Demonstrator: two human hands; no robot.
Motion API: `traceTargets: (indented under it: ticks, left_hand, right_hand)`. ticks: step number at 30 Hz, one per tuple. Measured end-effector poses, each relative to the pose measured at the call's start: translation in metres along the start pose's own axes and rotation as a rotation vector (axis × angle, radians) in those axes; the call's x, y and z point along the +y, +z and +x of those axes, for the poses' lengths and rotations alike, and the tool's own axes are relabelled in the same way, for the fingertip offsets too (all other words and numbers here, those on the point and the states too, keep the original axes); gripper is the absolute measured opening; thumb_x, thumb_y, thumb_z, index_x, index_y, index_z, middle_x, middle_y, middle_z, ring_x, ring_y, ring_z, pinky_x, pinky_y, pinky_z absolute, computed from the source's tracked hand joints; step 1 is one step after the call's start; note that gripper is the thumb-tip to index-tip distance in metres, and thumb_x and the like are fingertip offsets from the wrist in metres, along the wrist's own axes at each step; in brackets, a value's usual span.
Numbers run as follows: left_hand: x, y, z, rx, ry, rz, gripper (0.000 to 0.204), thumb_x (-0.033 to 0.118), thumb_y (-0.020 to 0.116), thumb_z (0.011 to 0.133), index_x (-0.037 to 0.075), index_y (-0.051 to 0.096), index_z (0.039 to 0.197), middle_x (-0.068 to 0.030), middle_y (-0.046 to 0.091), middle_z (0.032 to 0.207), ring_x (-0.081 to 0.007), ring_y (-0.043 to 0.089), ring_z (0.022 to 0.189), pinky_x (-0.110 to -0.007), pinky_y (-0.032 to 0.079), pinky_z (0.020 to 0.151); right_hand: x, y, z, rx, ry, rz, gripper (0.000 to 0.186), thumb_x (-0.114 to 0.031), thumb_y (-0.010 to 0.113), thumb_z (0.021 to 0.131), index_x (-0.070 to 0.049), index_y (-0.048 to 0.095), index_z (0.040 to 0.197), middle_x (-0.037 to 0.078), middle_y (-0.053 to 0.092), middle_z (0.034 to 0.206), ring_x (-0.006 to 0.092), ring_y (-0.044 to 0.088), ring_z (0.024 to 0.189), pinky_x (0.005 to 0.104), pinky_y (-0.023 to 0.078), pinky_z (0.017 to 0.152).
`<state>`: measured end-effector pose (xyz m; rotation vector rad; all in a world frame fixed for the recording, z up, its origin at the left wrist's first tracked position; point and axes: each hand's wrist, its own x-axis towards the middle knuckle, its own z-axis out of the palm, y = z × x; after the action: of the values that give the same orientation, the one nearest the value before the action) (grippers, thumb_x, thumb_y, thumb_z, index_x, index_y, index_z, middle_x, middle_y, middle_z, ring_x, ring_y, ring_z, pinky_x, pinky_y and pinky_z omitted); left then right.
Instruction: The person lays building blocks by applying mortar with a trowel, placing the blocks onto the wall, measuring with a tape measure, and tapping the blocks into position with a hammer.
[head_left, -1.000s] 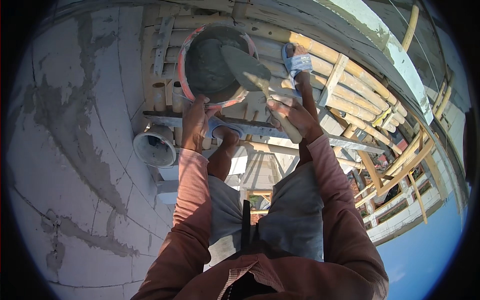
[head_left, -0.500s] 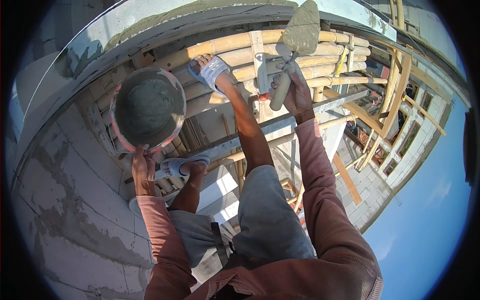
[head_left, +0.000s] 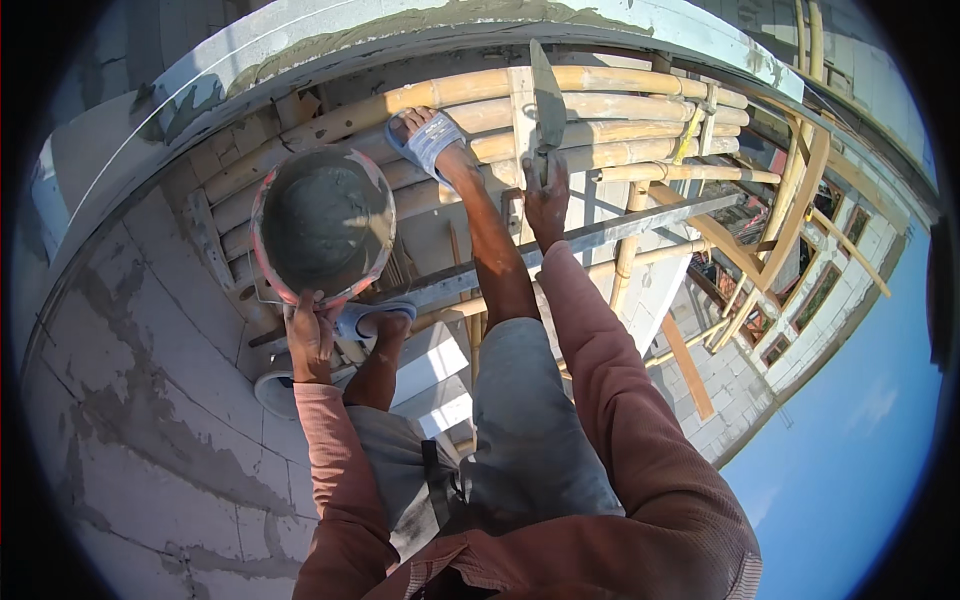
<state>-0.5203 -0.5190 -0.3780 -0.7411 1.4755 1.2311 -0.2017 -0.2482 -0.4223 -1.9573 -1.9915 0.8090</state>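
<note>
A round bucket (head_left: 320, 225) with a red rim, partly filled with wet grey mortar, is at the left of centre. My left hand (head_left: 310, 335) is closed on its near rim. My right hand (head_left: 547, 195) grips a trowel (head_left: 546, 100), its mortar-coated blade pointing away from me and seen nearly edge-on, over the bamboo poles (head_left: 610, 105). My sandalled feet (head_left: 430, 140) are on the bamboo poles and by a long metal beam (head_left: 670, 210).
A block ledge smeared with mortar (head_left: 400, 22) curves along the far side. A block wall (head_left: 150, 400) is on my left, with another bucket (head_left: 280, 395) beside it. Wooden frames (head_left: 770, 260) and an open drop with a building below lie to the right.
The view has swung since a second ago. The trowel has moved out of the bucket to the right, rose to the ledge, then came lower, its blade turning from flat to edge-on.
</note>
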Motion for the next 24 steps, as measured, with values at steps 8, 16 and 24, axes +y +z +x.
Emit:
traceTargets:
  ticks: [8, 16, 24]
  left_hand:
    - [0.000, 0.040, -0.064, 0.058, 0.142, 0.064, 0.025, 0.005, 0.058, 0.087, 0.001, 0.056, 0.111, -0.0072, 0.058, 0.093, -0.0225, 0.065, 0.083, -0.039, 0.061, 0.073]
    - [0.006, 0.063, -0.092, 0.084, 0.225, 0.320, 0.019, 0.004, 0.053, 0.088, 0.000, 0.055, 0.107, -0.0046, 0.055, 0.089, -0.0140, 0.058, 0.075, -0.030, 0.057, 0.070]
    - [0.024, 0.063, -0.085, 0.124, 0.136, -0.041, 0.017, 0.009, 0.052, 0.097, -0.005, 0.051, 0.107, -0.0101, 0.056, 0.095, -0.0196, 0.062, 0.080, -0.035, 0.061, 0.076]
  right_hand:
    - [-0.105, -0.118, -0.021, -0.807, -0.145, 0.043, 0.040, -0.029, 0.064, 0.096, 0.000, 0.060, 0.122, 0.016, 0.064, 0.101, 0.0296, 0.063, 0.085, 0.0377, 0.050, 0.078]
    - [-0.177, -0.005, -0.035, -1.029, -0.816, -0.356, 0.031, -0.028, 0.056, 0.095, 0.001, 0.061, 0.105, 0.024, 0.064, 0.098, 0.0349, 0.064, 0.099, 0.0430, 0.050, 0.086]
    - [-0.217, -0.078, -0.025, -1.191, 0.211, 0.089, 0.045, -0.043, 0.059, 0.096, -0.001, 0.066, 0.109, 0.003, 0.057, 0.061, 0.0143, 0.057, 0.048, 0.0281, 0.047, 0.051]
